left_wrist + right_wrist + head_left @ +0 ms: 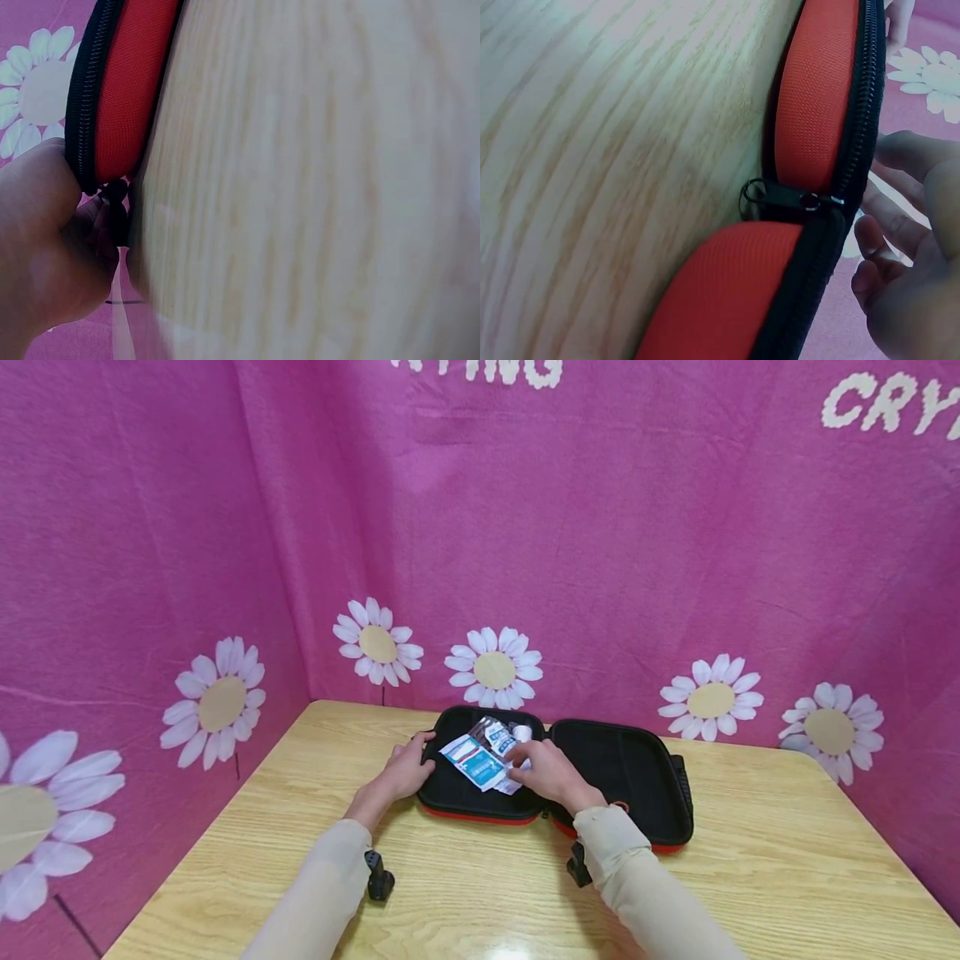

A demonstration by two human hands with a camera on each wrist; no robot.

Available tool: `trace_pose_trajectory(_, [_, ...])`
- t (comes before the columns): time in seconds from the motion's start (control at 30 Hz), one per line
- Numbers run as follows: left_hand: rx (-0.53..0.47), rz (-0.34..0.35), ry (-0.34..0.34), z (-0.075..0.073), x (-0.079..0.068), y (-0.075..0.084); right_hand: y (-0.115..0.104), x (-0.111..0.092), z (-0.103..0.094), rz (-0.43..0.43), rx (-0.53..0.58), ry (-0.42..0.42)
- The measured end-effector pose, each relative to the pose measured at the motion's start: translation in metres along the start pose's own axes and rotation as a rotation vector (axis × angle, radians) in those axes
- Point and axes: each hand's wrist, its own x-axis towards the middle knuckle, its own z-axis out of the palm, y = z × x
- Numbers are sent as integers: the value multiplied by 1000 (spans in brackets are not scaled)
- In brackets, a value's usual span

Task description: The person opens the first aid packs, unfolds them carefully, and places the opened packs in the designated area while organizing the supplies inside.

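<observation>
A black-lined zip case (480, 806) with a red outer shell lies unfolded on the table. Its left half contains a blue-and-white packet (480, 766), another white packet with dark print (498, 737) and a small white roll (522, 732). My left hand (405, 768) grips the left rim of the case, thumb over the edge. Bent fingers of my right hand (551, 770) reach down among the packets from the right. In the right wrist view the zipped rim (855, 150) partly hides these fingertips, and I cannot tell whether they pinch a packet.
The right half of the case (622, 777) lies flat beside the left, joined at the middle. A zip pull (776, 195) hangs at the joint. Wooden table (450, 893) surrounds the case, and a pink flowered cloth (600, 568) rises behind it.
</observation>
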Motion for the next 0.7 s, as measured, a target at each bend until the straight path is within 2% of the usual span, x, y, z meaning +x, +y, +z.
trace_pose_trajectory(0.23, [3,1,-5,1,2,-1,-2,4,5,41,-10,-14])
trace_pose_trajectory(0.43, [6,-9,-1,2,1,-2,-2,5,9,31,-17,-14])
trace_pose_trajectory(0.7, [7,-5,1,1,1,-1,-3,5,13,95,-43,-11])
